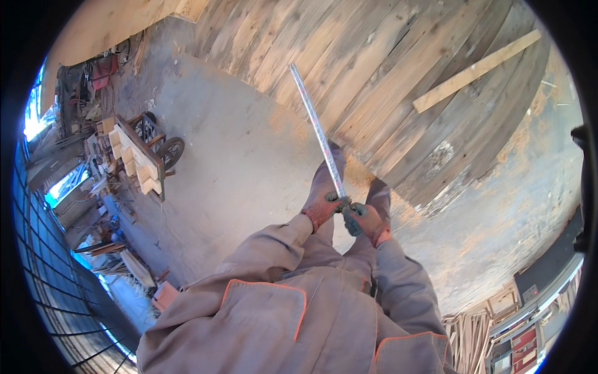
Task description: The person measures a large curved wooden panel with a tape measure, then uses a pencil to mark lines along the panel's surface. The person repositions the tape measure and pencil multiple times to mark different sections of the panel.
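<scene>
A long, narrow tape measure [316, 124] with small dark and red marks stretches away from my hands at a slant. Its far end lies over the edge of the planks, and its near end meets my left hand. My left hand [324, 209], in a red knit glove with dark green fingers, is closed round that near end. Close beside it, my right hand [365, 220], gloved alike, has its fingers curled in toward the left one. What the right fingers hold, if anything, is hidden.
Ahead lies a platform of wide wooden planks [374, 81], with a loose board [476, 71] on it. A wheeled cart [140, 153] stands left, near scattered wood scraps. Sawdust covers parts of the concrete floor [212, 143]. Thin wood strips [467, 336] are piled at the lower right.
</scene>
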`<state>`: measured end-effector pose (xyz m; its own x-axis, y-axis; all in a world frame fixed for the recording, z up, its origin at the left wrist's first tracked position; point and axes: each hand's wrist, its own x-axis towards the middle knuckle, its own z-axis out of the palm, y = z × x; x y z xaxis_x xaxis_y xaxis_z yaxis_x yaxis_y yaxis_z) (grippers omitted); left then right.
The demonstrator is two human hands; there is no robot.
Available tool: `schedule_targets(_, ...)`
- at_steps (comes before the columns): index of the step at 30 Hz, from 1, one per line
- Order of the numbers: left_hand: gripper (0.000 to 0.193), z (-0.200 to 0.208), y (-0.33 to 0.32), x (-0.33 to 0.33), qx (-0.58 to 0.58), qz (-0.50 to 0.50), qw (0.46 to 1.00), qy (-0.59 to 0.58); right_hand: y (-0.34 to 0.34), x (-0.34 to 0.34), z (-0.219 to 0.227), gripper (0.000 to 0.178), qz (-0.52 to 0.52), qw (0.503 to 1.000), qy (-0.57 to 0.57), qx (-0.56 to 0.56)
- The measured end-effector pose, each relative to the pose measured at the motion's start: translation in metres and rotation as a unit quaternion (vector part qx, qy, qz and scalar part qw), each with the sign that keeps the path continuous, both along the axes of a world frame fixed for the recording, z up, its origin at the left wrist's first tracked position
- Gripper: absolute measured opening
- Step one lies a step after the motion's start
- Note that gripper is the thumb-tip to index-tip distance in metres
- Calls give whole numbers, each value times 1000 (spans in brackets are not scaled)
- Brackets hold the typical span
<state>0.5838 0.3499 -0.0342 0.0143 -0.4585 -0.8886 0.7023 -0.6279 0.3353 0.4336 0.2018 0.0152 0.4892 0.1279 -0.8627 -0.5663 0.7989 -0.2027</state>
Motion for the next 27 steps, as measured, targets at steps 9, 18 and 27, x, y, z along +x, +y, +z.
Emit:
schedule_targets(9,31,50,-12,42,45,25,993,-104,-19,12,50,31,276,947,-16,-166)
schedule_targets(18,26,30,25,77,66,148,985,-57,-9,21,91,36,345,904,-71,-242)
schedule_targets(27,22,55,12,101,48,60,996,-43,-8,23,138,42,303,916,-74,-253)
